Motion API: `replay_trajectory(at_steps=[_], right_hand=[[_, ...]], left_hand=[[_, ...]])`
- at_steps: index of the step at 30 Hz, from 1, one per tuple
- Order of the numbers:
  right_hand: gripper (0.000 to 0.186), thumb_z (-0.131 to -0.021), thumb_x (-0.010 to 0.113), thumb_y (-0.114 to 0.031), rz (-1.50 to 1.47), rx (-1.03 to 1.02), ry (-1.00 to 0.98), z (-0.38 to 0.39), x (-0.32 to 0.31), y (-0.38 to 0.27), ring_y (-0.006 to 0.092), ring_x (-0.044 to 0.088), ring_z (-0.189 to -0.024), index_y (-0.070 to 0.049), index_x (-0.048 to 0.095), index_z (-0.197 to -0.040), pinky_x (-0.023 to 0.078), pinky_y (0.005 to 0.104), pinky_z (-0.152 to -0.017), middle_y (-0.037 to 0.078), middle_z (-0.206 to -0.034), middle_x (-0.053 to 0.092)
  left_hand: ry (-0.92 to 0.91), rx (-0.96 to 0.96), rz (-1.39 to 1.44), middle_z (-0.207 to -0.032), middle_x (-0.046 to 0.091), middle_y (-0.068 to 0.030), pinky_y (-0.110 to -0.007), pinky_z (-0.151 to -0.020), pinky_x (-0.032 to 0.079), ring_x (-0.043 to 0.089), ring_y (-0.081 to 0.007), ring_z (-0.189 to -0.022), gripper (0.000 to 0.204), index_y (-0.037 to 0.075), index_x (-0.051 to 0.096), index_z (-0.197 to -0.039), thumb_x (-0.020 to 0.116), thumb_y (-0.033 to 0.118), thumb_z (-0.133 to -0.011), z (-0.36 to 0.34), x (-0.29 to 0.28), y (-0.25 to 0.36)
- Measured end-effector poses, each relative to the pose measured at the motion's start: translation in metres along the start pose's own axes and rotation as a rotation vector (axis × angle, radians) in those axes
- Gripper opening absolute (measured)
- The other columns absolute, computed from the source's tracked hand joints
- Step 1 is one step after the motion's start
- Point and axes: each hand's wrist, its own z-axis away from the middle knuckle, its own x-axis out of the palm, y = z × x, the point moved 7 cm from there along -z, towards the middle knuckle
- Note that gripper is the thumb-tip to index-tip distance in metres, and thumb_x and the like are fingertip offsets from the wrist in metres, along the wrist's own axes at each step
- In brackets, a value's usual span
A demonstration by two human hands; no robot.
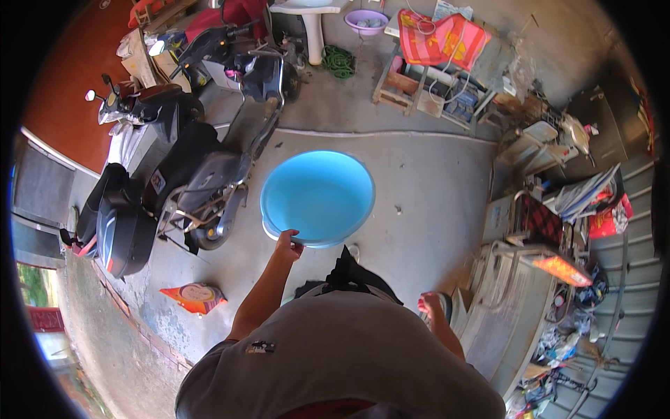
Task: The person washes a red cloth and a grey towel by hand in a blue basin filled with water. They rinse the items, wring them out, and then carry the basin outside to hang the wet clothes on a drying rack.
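Observation:
A large, round, light blue plastic basin (pixel 317 192) is in front of me, its inside facing up and nothing visible in it. My left hand (pixel 289 246) is closed on its near left rim, thumb over the edge. On the right, my right hand (pixel 430 304) hangs low beside my body, away from the basin. Right next to it is a dark, curved thing with a pale edge (pixel 446 304); I cannot tell whether the hand touches it. The fingers of that hand are small and partly blurred.
Two motor scooters (pixel 199 174) stand on the left. An orange bag (pixel 195 297) lies on the floor near them. At the back are a pedestal sink (pixel 314 42), a coiled green hose (pixel 338 61) and a purple basin (pixel 366 22). A wooden bench (pixel 499 307) and clutter line the right.

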Motion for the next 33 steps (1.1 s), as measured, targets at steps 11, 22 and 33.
replay_trajectory(at_steps=[11,22,33], right_hand=[[0.038,-0.087,0.059,-0.035,-0.143,-0.543,-0.281,0.022,0.135,-0.582,0.0186,0.059,-0.080,-0.004,0.055,-0.107,0.051,0.0325,-0.071,0.010,-0.095,0.062],[0.032,-0.090,0.052,-0.028,-0.146,-0.623,-0.146,-0.052,0.203,-0.827,0.0191,0.060,-0.077,-0.004,0.056,-0.111,0.052,0.0314,-0.068,0.011,-0.097,0.062],[0.017,-0.084,0.057,-0.015,-0.019,-0.141,-0.199,-0.328,0.285,-0.937,0.0187,0.059,-0.061,-0.004,0.056,-0.097,0.050,0.0306,-0.050,0.009,-0.074,0.059]], left_hand=[[-0.235,0.181,-0.078,-0.107,0.050,-0.0123,-0.030,-0.083,0.050,0.056,-0.0233,-0.096,0.055,0.001,0.038,-0.119,0.064,0.002,-0.071,0.010,0.313,0.171],[-0.354,0.130,-0.091,-0.097,0.054,-0.0110,-0.028,-0.076,0.054,0.060,-0.0226,-0.086,0.039,0.000,0.042,-0.108,0.061,0.003,-0.074,-0.075,0.626,0.387],[-0.384,0.242,0.182,-0.087,0.052,-0.0049,-0.025,-0.060,0.050,0.055,-0.0160,-0.073,0.032,0.009,0.047,-0.098,0.065,0.007,-0.072,-0.105,0.856,0.604]])
